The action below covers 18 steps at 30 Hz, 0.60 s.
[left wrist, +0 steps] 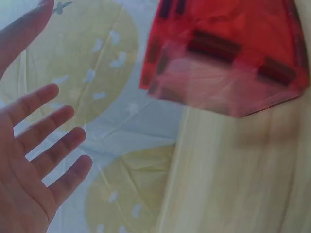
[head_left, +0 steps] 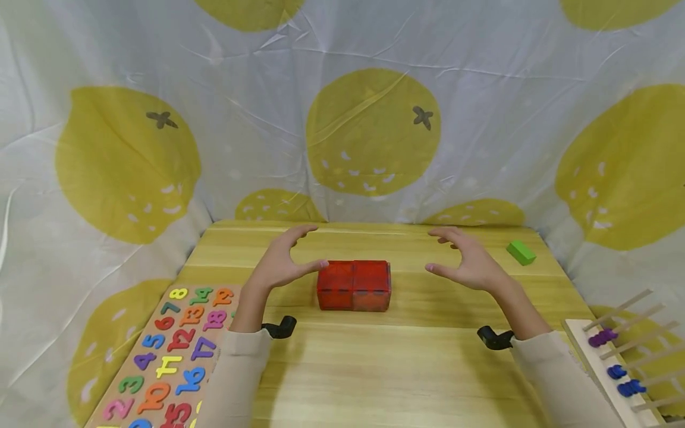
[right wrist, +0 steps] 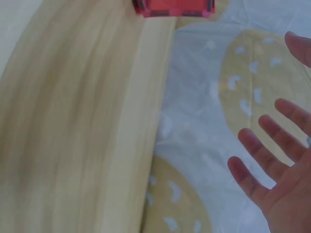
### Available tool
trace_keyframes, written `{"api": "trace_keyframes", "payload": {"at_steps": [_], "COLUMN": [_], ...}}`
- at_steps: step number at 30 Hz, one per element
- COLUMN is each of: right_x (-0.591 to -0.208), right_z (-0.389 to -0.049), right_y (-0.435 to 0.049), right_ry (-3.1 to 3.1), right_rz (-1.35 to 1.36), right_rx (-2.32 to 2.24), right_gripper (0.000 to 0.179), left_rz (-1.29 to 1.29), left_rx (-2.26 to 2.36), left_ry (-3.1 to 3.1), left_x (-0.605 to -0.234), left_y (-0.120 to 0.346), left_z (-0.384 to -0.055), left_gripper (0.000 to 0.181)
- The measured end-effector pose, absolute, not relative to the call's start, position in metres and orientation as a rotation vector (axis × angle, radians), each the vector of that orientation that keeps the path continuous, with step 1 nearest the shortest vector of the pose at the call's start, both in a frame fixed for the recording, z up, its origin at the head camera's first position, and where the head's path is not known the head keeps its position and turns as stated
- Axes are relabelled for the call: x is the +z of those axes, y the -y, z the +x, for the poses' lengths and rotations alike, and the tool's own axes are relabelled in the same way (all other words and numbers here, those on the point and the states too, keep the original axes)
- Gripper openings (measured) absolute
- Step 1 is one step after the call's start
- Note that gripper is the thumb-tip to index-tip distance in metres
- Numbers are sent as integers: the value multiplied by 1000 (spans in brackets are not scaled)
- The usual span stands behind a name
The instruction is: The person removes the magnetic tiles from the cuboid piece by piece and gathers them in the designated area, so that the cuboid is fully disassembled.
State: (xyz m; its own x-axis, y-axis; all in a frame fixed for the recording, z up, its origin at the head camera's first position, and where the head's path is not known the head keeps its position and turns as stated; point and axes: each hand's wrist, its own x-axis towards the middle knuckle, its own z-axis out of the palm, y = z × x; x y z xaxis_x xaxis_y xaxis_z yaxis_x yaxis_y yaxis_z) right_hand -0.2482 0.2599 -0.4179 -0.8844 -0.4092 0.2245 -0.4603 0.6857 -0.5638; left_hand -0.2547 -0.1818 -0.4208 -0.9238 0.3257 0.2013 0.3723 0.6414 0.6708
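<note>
In the left wrist view the red tile box [left wrist: 223, 53] is blurred and cut off by the top edge, so its far side cannot be seen, and the left hand [left wrist: 29, 160] is cropped at the left and bottom edges. In the right wrist view only a sliver of that box [right wrist: 172, 7] shows at the top edge, and the right hand [right wrist: 282, 179] runs off the right side. From the head view, the number puzzle board [head_left: 166, 356] and the bead rack [head_left: 615, 362] are both cut by the frame's lower edge.
</note>
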Motion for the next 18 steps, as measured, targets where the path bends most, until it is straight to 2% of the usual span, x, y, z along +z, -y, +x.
{"api": "trace_keyframes", "payload": {"at_steps": [12, 18], "right_x": [-439, -447], "right_z": [-240, -236], "right_y": [-229, -216], "right_ry": [2769, 2724], "right_rz": [835, 872], "right_rx": [1084, 1160], "right_gripper": [70, 68], "left_rz": [-755, -770], "left_rx": [-1412, -1437], "left_ry": [2798, 2791], "left_x": [-458, -468], "left_y": [162, 159], "left_z": [-253, -253], "left_gripper": [87, 77]}}
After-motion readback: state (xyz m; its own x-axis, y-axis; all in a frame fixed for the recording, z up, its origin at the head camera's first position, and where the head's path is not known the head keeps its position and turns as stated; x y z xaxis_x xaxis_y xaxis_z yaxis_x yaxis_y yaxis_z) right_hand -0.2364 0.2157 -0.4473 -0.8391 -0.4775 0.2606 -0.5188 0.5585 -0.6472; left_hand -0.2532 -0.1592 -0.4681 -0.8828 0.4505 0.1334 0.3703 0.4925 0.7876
